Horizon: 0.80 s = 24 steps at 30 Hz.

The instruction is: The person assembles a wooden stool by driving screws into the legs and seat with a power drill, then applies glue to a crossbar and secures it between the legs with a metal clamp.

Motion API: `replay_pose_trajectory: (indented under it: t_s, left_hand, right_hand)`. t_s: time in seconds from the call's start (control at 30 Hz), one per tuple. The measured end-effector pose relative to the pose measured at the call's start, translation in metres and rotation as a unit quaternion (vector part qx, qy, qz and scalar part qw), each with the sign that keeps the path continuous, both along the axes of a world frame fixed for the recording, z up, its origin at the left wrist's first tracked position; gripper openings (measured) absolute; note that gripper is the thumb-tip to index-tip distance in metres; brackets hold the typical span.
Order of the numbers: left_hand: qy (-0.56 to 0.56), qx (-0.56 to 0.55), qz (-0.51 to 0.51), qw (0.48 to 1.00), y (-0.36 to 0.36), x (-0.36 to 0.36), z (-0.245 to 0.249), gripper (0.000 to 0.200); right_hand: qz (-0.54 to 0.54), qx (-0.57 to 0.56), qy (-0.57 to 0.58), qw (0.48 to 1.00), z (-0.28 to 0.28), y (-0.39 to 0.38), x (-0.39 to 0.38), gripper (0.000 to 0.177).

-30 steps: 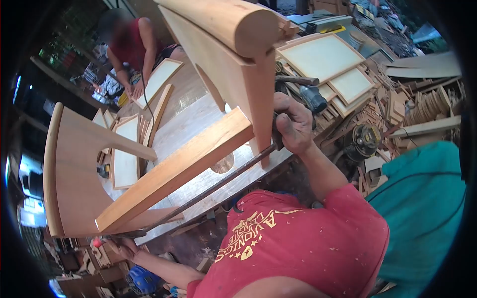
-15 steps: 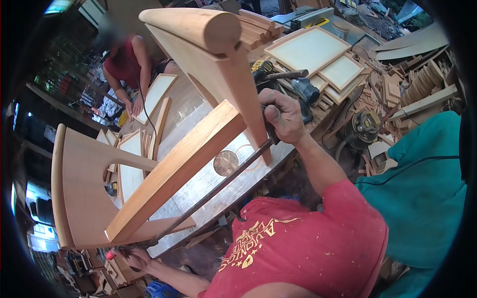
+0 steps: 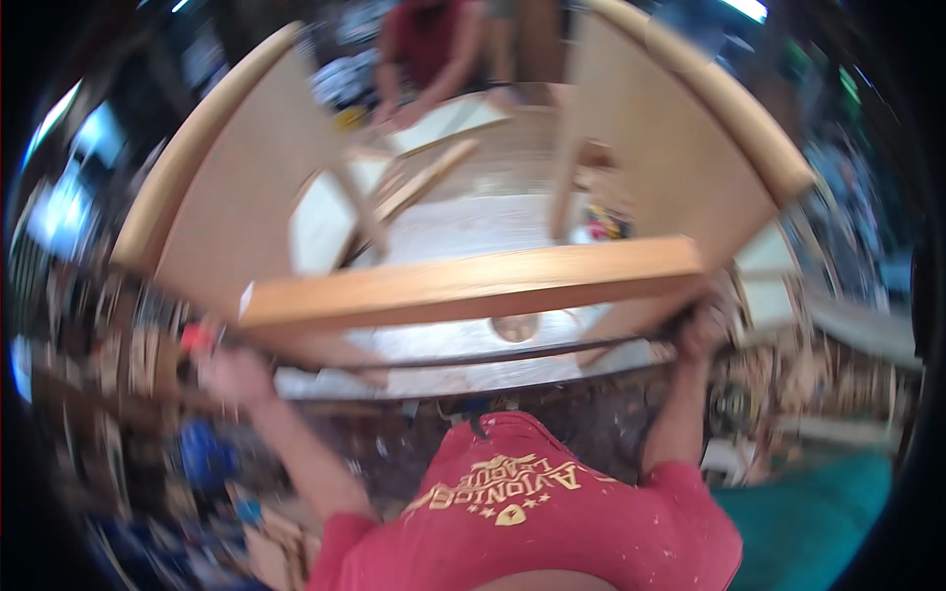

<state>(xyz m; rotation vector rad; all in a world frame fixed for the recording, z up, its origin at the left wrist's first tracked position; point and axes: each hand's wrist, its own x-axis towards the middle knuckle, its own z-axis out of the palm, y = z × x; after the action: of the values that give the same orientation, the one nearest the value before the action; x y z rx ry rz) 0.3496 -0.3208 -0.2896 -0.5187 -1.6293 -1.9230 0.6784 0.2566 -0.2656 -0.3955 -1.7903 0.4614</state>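
Observation:
A wooden frame stands before me, with a left side panel [image 3: 236,167] and a right side panel [image 3: 660,138], each edged by a rounded rail. A thick wooden crosspiece [image 3: 473,283] spans between them. Along its near side runs a long, thin bar clamp [image 3: 512,355]. My left hand [image 3: 236,376] is closed at the clamp's left end, by its red handle [image 3: 200,338]. At the other end my right hand [image 3: 702,327] grips the clamp beside the right panel's lower edge. Motion blur smears both hands, and the clamp's jaws are hard to make out.
Under the frame lies a pale worktop [image 3: 443,229] with a round hole [image 3: 514,327]. Across it, a person in a dark red top [image 3: 426,49] handles a white panel [image 3: 448,125]. Wood offcuts lie about the floor, and a teal cloth [image 3: 808,522] is at lower right.
My view has swung round, so the crosspiece and clamp now run nearly level instead of steeply slanted. Both hands are still at the clamp's ends.

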Motion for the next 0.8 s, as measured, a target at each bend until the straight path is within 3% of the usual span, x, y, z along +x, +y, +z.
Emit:
replay_pose_trajectory:
  t_s: [0.03, 0.07, 0.1, 0.13, 0.23, 0.27, 0.37, 0.67, 0.8]
  left_hand:
    - [-0.004, 0.219, -0.196, 0.956, 0.021, 0.009, 0.010, 0.024]
    - [-0.012, 0.337, -0.391, 0.856, 0.044, 0.026, 0.043, 0.026]
    - [-0.005, 0.336, -0.363, 0.869, 0.041, 0.020, 0.036, 0.032]
    - [0.013, 0.301, -0.328, 0.895, 0.057, 0.035, 0.058, 0.034]
    - [-0.052, 0.391, -0.411, 0.822, 0.038, 0.022, 0.043, 0.046]
    - [-0.049, 0.396, -0.438, 0.806, 0.037, 0.020, 0.040, 0.047]
    - [-0.045, 0.364, -0.412, 0.834, 0.037, 0.020, 0.038, 0.048]
    - [-0.083, 0.381, -0.370, 0.843, 0.040, 0.016, 0.037, 0.050]
    - [-0.138, 0.385, -0.310, 0.858, 0.044, 0.023, 0.049, 0.050]
  right_hand:
    - [0.086, 0.019, -0.055, 0.995, -0.005, 0.016, 0.013, 0.031]
    - [0.131, -0.082, 0.000, 0.988, -0.014, 0.014, 0.009, 0.030]
    - [0.171, -0.178, 0.070, 0.967, -0.022, 0.013, 0.005, 0.029]
    - [0.218, -0.242, 0.122, 0.938, -0.001, -0.002, 0.000, 0.030]
    - [0.367, -0.268, 0.134, 0.881, 0.011, 0.000, 0.003, 0.037]
    - [0.347, -0.270, 0.131, 0.889, 0.009, 0.001, 0.002, 0.037]
    - [0.272, -0.285, 0.135, 0.909, 0.016, -0.003, -0.003, 0.037]
    - [0.343, -0.250, 0.127, 0.897, 0.021, -0.001, -0.004, 0.042]
    - [0.321, -0.256, 0.122, 0.904, 0.024, -0.001, -0.001, 0.041]
